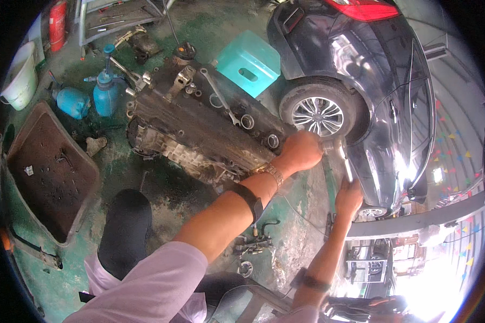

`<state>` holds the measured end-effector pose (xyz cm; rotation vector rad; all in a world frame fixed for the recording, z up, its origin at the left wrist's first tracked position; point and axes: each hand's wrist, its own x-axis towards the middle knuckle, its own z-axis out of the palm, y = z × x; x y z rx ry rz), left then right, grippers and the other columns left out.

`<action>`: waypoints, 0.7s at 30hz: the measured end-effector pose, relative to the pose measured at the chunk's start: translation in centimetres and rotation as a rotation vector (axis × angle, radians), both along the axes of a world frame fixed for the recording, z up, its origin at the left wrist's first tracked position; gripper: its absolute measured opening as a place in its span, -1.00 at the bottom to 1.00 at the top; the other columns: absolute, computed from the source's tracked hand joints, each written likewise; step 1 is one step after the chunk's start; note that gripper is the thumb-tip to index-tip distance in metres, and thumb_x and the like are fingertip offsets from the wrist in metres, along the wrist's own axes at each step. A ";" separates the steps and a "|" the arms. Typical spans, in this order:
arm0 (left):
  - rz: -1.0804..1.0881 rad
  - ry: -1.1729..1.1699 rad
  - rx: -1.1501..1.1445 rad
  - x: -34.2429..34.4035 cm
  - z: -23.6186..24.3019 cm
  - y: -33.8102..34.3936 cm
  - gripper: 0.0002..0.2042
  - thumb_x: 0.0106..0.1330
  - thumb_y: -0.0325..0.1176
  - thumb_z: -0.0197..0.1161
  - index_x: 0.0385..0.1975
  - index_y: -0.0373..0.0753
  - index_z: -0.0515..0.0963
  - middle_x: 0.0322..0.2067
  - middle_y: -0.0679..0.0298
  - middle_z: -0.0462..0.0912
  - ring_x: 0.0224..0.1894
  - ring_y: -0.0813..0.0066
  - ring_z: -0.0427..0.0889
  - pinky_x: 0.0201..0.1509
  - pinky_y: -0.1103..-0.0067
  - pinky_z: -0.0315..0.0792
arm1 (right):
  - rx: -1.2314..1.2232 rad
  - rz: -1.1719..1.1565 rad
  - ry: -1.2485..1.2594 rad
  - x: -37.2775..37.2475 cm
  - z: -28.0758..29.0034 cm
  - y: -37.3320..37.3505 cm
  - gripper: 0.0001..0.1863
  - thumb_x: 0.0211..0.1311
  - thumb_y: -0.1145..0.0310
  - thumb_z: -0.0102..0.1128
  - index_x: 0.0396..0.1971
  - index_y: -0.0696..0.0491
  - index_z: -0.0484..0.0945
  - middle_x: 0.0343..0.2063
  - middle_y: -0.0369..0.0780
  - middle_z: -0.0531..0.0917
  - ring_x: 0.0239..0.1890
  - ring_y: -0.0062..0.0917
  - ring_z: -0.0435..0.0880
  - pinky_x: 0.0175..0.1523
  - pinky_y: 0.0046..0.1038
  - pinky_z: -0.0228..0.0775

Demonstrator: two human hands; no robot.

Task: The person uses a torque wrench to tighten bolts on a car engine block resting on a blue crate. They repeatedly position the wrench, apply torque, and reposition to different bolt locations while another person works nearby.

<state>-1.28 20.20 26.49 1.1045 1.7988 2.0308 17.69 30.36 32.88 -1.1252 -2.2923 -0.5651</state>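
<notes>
A dirty engine block (199, 126) lies on the floor before me, with a combination wrench (219, 96) across its top. At the block's right end my left hand (303, 151) is closed in a fist, next to the head of what looks like a ratchet wrench (346, 161). Whatever is inside that fist is hidden. My right hand (350, 197) wraps round the lower end of the tool's shiny handle, and the handle slopes up from it toward the left fist.
A dark car (355, 70) stands close at the right. Behind the block sits a turquoise plastic stool (248, 62). To the left are a shallow brown tray (54, 177), blue spray bottles (105, 91) and a pale bucket (21, 81). Metal parts (256, 245) lie near my knees.
</notes>
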 end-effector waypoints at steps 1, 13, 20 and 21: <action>0.000 -0.027 0.003 0.1 0.0 0.0 -0.77 0.14 -0.26 0.16 -0.45 -0.27 0.67 -0.36 -0.04 0.68 -0.24 -0.10 0.66 -0.12 0.15 0.55 | 0.039 0.073 -0.008 1.6 -0.4 -2.4 -0.77 0.26 0.28 0.18 -0.34 0.16 0.49 -0.46 0.09 0.63 -0.33 0.07 0.63 -0.25 0.00 0.39; -0.076 0.040 0.043 -0.9 -1.0 0.5 -0.62 0.29 -0.06 0.13 -0.43 -0.31 0.65 -0.44 -0.18 0.61 -0.28 -0.23 0.61 -0.22 0.12 0.49 | -0.279 0.544 0.013 3.3 -2.2 -23.7 -0.26 0.22 0.55 0.10 0.40 0.25 0.06 -0.38 -0.08 0.71 -0.55 -0.23 0.69 -0.46 -0.28 0.49; -0.088 0.155 0.164 -1.5 -2.0 1.1 -0.69 0.27 -0.16 0.25 -0.42 -0.35 0.63 -0.45 -0.17 0.62 -0.27 -0.19 0.61 -0.29 0.21 0.46 | -0.117 0.177 -0.034 5.4 0.8 -14.1 -0.55 0.29 0.47 0.08 0.20 0.02 0.44 -0.51 0.03 0.64 -0.50 -0.04 0.66 -0.37 -0.09 0.45; -0.071 0.204 0.193 -1.6 -2.1 1.2 -0.71 0.27 -0.18 0.26 -0.41 -0.35 0.63 -0.44 -0.17 0.62 -0.27 -0.18 0.62 -0.29 0.21 0.47 | -0.146 0.135 -0.005 5.1 1.0 -11.2 -0.67 0.30 0.40 0.09 0.05 0.02 0.51 -0.44 0.08 0.64 -0.39 0.07 0.63 -0.29 0.00 0.42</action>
